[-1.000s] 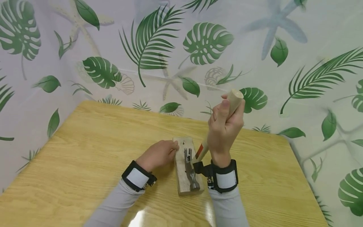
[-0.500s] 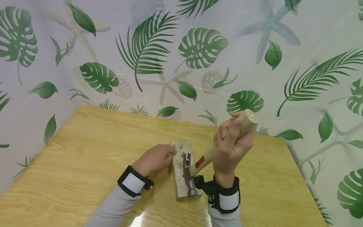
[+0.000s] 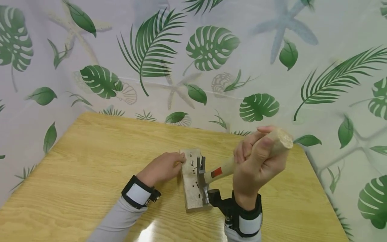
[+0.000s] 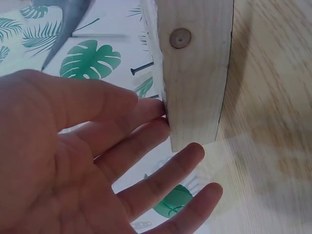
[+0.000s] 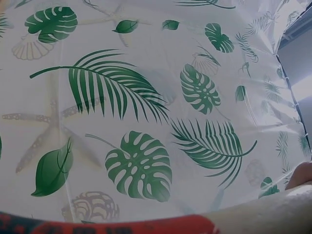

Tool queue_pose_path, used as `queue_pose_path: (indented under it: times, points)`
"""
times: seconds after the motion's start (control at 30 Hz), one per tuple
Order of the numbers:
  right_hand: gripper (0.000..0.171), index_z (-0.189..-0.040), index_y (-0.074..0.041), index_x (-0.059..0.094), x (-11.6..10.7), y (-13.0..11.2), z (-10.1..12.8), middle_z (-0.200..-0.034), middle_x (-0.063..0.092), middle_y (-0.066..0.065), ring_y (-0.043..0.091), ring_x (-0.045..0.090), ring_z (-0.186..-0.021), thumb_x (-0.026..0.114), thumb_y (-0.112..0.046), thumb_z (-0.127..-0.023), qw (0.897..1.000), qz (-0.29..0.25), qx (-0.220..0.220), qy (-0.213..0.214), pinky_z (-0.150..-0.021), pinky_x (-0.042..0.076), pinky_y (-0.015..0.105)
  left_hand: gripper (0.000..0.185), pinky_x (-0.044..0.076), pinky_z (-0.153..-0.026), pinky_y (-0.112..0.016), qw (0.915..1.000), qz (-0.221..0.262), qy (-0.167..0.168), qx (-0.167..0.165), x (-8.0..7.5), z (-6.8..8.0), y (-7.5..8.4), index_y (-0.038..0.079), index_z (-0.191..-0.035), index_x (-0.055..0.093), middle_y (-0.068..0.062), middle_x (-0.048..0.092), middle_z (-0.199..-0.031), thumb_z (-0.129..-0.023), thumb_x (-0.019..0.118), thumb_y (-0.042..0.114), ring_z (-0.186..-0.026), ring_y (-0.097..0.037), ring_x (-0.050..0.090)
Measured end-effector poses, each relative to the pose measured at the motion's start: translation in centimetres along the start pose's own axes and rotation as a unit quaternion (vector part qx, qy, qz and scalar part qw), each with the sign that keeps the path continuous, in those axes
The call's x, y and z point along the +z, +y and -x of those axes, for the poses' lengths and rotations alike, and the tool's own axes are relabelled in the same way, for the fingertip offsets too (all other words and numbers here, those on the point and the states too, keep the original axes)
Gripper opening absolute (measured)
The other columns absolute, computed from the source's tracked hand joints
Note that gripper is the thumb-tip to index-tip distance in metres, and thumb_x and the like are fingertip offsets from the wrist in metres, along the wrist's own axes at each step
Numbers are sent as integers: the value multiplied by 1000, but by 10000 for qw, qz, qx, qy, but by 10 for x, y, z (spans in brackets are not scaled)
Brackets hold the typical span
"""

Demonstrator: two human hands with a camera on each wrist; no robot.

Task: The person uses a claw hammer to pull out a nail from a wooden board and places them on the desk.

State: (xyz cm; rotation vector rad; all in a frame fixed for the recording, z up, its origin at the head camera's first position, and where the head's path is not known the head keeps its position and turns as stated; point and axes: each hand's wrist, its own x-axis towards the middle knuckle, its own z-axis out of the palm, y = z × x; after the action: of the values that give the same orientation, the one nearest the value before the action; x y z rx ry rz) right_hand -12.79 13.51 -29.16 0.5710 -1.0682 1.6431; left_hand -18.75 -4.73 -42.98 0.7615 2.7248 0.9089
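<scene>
right hand [image 3: 257,164]: I'm gripping the claw hammer [image 3: 208,176] near its handle's end, fingers curled, good spot | probably feeling hard, head-heavy | left hand [image 3: 163,167]: fingers spread, touching wooden block [image 3: 191,196]

Prob. makeshift rec. booth, indoors; bldg. type (home, lab etc.) can't tell. Wood-grain table [image 3: 121,148] w/ printed sheet [image 3: 257,77] hung behind & at sides: leaves, shells, starfish. R wrist view: sheet edge [image 5: 295,103], pale area beyond. 2 wrist straps [image 3: 138,193] w/ device mounts, 1 per arm.
</scene>
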Motion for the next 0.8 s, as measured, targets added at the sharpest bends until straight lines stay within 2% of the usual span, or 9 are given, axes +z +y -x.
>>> queue_pose_path:
  times: [0.17, 0.27, 0.37, 0.43, 0.53, 0.63, 0.8]
  points:
    - [30, -94, 15, 49, -1, -10, -6, -52, 34, 3, 7, 27, -37, 49, -12, -106, 9995, -204, -97, 241, -35, 23, 20, 32, 43, -112, -45, 10000, -34, -74, -57, -1, 1, 2, 3, -134, 65, -10, 54, -149, -104, 53, 10, -137, -31, 53]
    - [29, -93, 15, 48, 0, -14, -8, -52, 34, 3, 7, 26, -37, 50, -11, -106, 9981, -426, -182, 413, -35, 23, 19, 29, 48, -106, -46, 9996, -227, 153, 70, -1, 0, 2, 5, -128, 69, -10, 62, -142, -103, 57, 12, -130, -32, 58]
    - [29, -93, 15, 47, 1, -17, -9, -51, 33, 4, 8, 25, -37, 52, -11, -105, 9967, -592, -218, 516, -35, 22, 19, 25, 51, -100, -44, 9971, -287, 606, 353, 0, -2, 4, 8, -123, 71, -8, 67, -128, -100, 62, 14, -121, -31, 60]
    - [28, -93, 15, 47, 1, -18, -9, -51, 32, 3, 9, 25, -37, 51, -10, -105, 9963, -621, -209, 563, -35, 21, 19, 23, 50, -98, -43, 9946, -60, 788, 673, 1, -4, 7, 10, -120, 71, -5, 67, -120, -99, 65, 14, -117, -28, 59]
    - [28, -93, 15, 46, 0, -20, -9, -51, 31, 3, 9, 25, -37, 51, -10, -105, 9958, -646, -184, 617, -35, 21, 18, 20, 50, -98, -42, 9889, 352, 800, 1201, 4, -6, 13, 11, -116, 72, -3, 68, -116, -97, 68, 11, -114, -26, 59]
    - [28, -93, 15, 46, 0, -21, -9, -51, 32, 4, 9, 26, -37, 52, -10, -105, 9956, -664, -170, 644, -35, 22, 18, 13, 50, -95, -40, 9833, 504, 755, 1579, 7, -8, 18, 12, -108, 73, 0, 72, -109, -96, 68, 9, -107, -23, 62]
    - [27, -94, 15, 47, -2, -22, -11, -52, 33, 4, 10, 26, -38, 52, -10, -104, 9961, -628, -130, 613, -35, 22, 19, 6, 51, -92, -36, 9817, 406, 889, 1634, 13, -12, 22, 16, -97, 73, 4, 72, -99, -95, 71, 11, -101, -16, 64]
